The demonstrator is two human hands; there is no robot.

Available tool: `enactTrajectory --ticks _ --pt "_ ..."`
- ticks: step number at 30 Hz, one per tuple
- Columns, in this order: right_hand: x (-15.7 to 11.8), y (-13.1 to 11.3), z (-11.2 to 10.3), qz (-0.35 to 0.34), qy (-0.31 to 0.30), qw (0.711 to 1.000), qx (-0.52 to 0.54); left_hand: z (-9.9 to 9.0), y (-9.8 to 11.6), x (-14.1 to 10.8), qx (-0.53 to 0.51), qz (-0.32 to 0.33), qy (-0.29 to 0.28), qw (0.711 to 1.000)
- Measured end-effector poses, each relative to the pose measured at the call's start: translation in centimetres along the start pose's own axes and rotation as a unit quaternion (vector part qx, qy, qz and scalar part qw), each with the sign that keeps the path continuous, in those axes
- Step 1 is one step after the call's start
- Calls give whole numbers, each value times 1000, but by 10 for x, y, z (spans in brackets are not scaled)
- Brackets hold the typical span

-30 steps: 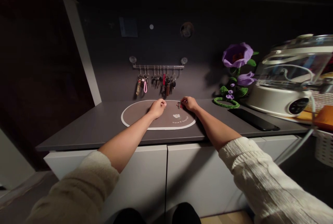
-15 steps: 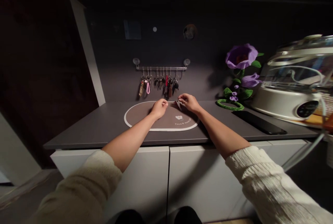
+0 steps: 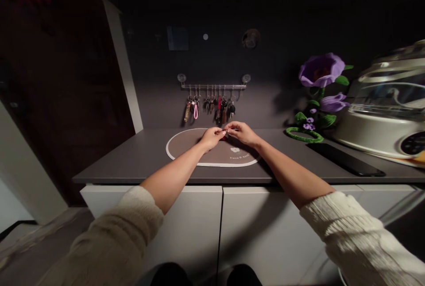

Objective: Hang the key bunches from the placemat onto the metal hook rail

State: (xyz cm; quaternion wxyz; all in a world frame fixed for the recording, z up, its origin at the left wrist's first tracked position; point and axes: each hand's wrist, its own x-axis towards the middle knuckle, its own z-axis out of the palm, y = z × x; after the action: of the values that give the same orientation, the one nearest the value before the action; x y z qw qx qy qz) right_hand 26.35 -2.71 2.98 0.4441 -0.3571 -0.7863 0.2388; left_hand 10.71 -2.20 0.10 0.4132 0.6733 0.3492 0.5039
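My left hand (image 3: 212, 139) and my right hand (image 3: 244, 133) meet fingertip to fingertip just above the placemat. Between their pinched fingers is a small metal key (image 3: 226, 132), mostly covered by the fingertips. A dark reddish bit shows just beneath it. Below the hands lies the oval brown placemat (image 3: 186, 151) with a white rim, a white flower print and lettering. Behind them, several bunches of keys (image 3: 195, 110) hang from hooks on a clear rail (image 3: 214, 86) fixed to the wall by suction cups.
The placemat lies on a dark grey countertop (image 3: 126, 157) over white cabinet doors (image 3: 186, 224). To the right stand a purple knitted flower (image 3: 322, 71) with a green ring base, a black phone (image 3: 347, 160) and a cream appliance (image 3: 375, 129) with a clear upper part.
My hands, apart before, have come together at the fingertips. The metal piece that hung from my right fingers is now between both hands. The view has shifted slightly left.
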Motion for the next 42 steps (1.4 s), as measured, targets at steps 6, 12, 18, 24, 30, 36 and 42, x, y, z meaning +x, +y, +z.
enactTrajectory --ticks 6,12,18,24,30,36,42 --pt "1 4 3 -29 -1 999 -25 -2 1 -2 -22 -9 -17 1000" --pt "4 9 1 -53 -9 998 -38 -3 4 -5 -26 -7 -16 1000" --pt "4 8 2 -17 -20 1000 -10 -2 9 -6 -42 -43 35 998" --pt "2 2 5 30 -6 999 37 -3 10 -6 -43 -58 96 993" --pt "-1 -2 9 79 0 992 101 -4 8 -3 -62 -41 119 990" --pt "-4 -4 12 95 -3 989 115 -4 8 -4 -75 -34 104 991" --pt "-3 -2 12 78 13 988 133 -3 8 -4 -72 -27 87 993"
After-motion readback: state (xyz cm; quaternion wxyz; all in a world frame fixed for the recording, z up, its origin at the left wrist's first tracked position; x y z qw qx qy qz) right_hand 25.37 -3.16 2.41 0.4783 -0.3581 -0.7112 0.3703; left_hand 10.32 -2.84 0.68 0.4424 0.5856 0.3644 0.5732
